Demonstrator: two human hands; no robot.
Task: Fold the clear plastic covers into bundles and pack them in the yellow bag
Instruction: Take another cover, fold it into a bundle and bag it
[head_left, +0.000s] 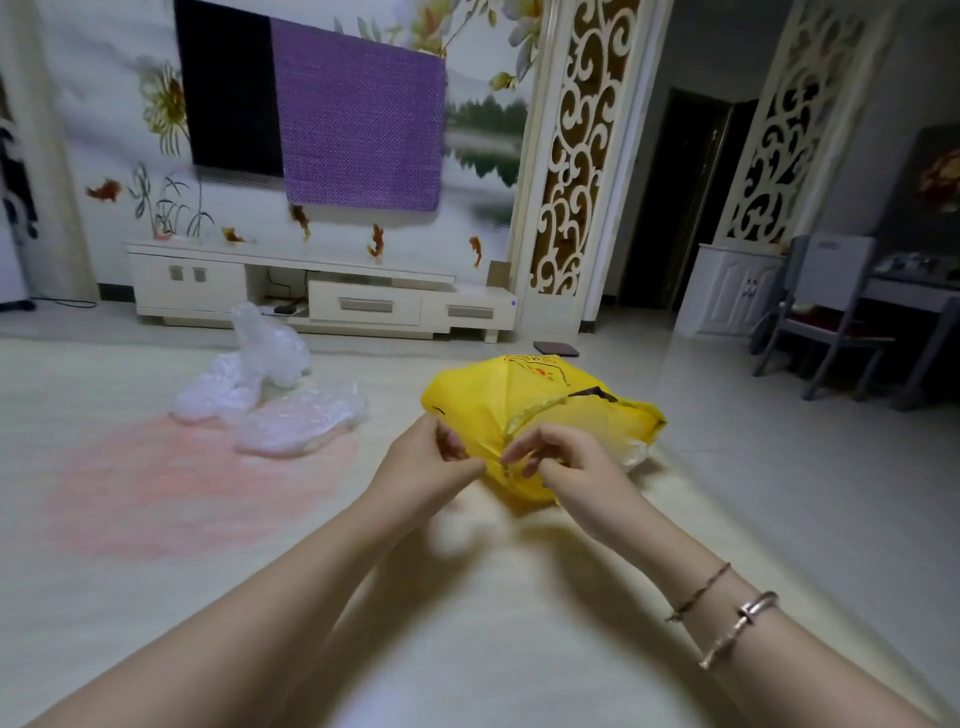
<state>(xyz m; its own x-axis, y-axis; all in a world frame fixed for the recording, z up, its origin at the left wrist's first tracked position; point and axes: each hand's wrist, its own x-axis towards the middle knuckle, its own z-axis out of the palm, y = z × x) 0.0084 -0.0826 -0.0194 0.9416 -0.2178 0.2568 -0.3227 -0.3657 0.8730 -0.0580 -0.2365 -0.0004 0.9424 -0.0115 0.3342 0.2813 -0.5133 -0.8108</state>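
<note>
Pretty clearly someone's living room: wall-mounted TV (228, 88) half draped in a purple cloth (363, 119) beyond the left hand (426, 457), low white TV cabinet (311, 291) under it, carved lattice screen (576, 156), painted floral mural (483, 124).

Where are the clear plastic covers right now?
In the head view, the clear plastic covers lie heaped on the floor, left of the yellow bag and in front of the white TV cabinet.
</note>
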